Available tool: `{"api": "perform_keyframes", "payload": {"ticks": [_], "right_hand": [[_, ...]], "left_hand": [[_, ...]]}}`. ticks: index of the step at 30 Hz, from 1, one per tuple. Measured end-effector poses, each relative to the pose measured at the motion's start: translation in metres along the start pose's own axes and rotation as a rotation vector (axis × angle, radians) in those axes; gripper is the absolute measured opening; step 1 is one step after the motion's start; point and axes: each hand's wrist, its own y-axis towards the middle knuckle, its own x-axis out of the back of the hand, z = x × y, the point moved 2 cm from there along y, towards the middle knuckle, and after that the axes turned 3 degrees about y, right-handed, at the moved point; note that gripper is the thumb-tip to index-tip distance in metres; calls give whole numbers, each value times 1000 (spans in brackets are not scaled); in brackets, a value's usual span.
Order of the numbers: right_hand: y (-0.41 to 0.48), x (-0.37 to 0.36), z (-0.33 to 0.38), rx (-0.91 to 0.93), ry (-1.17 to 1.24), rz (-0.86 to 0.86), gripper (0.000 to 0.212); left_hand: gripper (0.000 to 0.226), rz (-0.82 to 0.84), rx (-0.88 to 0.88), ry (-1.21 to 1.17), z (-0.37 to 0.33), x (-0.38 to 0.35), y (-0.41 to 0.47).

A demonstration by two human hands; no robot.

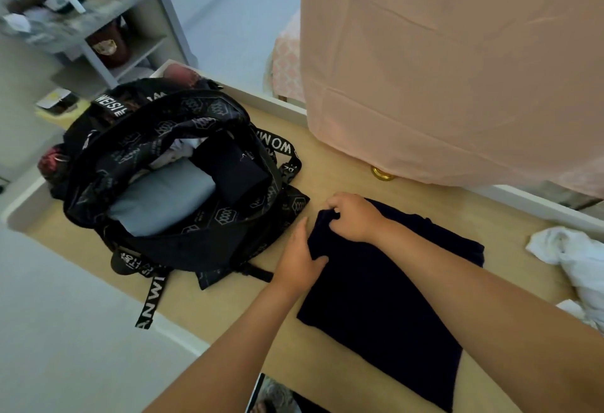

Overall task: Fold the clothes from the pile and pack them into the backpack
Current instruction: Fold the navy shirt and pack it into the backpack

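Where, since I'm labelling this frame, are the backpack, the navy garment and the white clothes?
backpack point(183, 247): head view, black outer wall nearest the camera.
navy garment point(385, 301): head view, middle of the flat folded cloth.
white clothes point(568, 249): head view, crumpled top of the heap.

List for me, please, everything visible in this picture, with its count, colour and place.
backpack: one, black with white lettering, open, table's left.
grey folded garment: one, grey, inside backpack.
dark folded garment: one, dark, inside backpack, beside the grey one.
navy garment: one, navy, flat on table, centre.
white clothes: one heap, white, table's right edge.
pink cloth: one, pink, hanging, top right.
gold object: one, gold, at the pink cloth's hem.
table: one, light wood, under backpack and clothes.
shelf unit: one, grey, cluttered, top left.
left hand: one, holds navy garment's left edge.
right hand: one, pinches navy garment's far corner.
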Motion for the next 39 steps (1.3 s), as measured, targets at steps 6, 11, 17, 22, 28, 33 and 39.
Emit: {"api": "perform_keyframes", "payload": {"ticks": [6, 11, 17, 22, 28, 33, 39], "right_hand": [[-44, 9, -29, 4, 10, -81, 19], [-66, -12, -52, 137, -258, -8, 34], [-74, -24, -58, 166, -659, 77, 38], [-51, -29, -31, 204, -599, -30, 51], [-34, -29, -29, 55, -788, 190, 40], [-50, -3, -35, 141, -761, 171, 17], [-98, 24, -57, 145, -685, -71, 26]], "left_hand": [[11, 50, -54, 194, -3, 5, -7], [24, 130, -259, 343, 10, 7, -27], [27, 458, -276, 525, 21, 1, -46], [5, 147, -110, 208, 21, -1, -45], [36, 54, -32, 308, 19, -8, -30], [37, 271, -5, 246, 2, -19, -20], [9, 416, -83, 258, -54, -27, -25]]}}
